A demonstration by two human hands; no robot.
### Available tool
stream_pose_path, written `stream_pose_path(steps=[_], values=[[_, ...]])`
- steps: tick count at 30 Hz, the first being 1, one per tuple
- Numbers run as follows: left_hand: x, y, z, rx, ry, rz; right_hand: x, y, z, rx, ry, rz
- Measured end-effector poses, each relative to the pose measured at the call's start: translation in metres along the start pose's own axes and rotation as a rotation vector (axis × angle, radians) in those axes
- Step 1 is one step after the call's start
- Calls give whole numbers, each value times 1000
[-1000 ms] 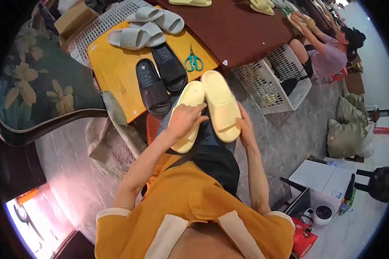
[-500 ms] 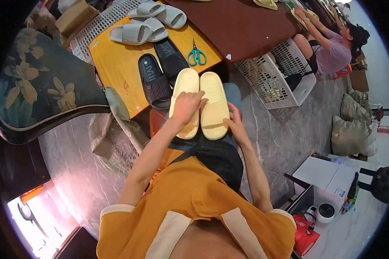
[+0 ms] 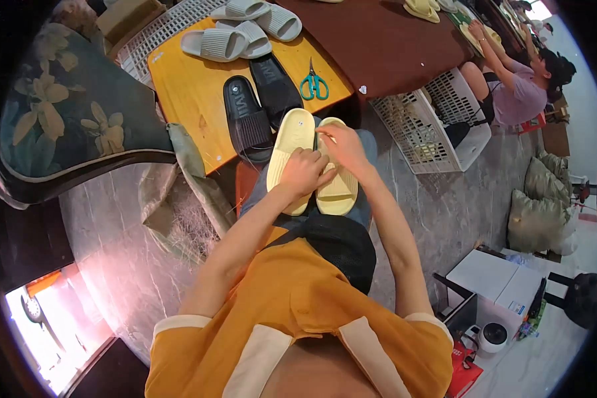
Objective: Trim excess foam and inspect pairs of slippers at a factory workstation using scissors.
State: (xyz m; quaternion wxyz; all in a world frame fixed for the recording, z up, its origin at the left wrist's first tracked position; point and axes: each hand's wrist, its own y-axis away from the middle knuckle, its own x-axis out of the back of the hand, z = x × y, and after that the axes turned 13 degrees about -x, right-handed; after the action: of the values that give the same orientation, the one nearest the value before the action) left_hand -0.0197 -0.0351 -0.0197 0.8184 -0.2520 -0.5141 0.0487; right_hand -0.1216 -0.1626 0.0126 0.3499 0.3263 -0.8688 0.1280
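Observation:
Two pale yellow slide slippers lie side by side on my lap, toes pointing away from me. My left hand (image 3: 303, 171) is closed over the strap of the left slipper (image 3: 294, 132), its thumb reaching across to the right one. On the right slipper (image 3: 339, 199), my right hand (image 3: 345, 147) covers the footbed, with fingertips pinched together at its inner edge. Whatever those fingertips hold is too small to make out. Just beyond, a pair of black slides (image 3: 247, 113) rests at the corner of a yellow wooden table (image 3: 191, 116), with teal-handled scissors (image 3: 314, 85) beside them.
Grey ribbed slippers (image 3: 222, 43) sit farther back on the yellow table. A brown table (image 3: 365, 46) adjoins it. White plastic crate (image 3: 431, 126) stands on the floor at right, near a seated co-worker (image 3: 521, 93). A floral chair (image 3: 79, 126) and an open sack (image 3: 179, 212) are at left.
My right hand has moved from the right slipper's outer side, up and inward to its inner edge. My left hand stays on the left slipper. The whole view has shifted slightly.

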Motion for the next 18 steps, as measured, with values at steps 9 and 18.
stream_pose_path(steps=[9,18], values=[[0,3,-3,23,69,30,-50,-49,8,259,354,118],[-5,7,-7,8,87,37,-65,-67,5,602,737,72]])
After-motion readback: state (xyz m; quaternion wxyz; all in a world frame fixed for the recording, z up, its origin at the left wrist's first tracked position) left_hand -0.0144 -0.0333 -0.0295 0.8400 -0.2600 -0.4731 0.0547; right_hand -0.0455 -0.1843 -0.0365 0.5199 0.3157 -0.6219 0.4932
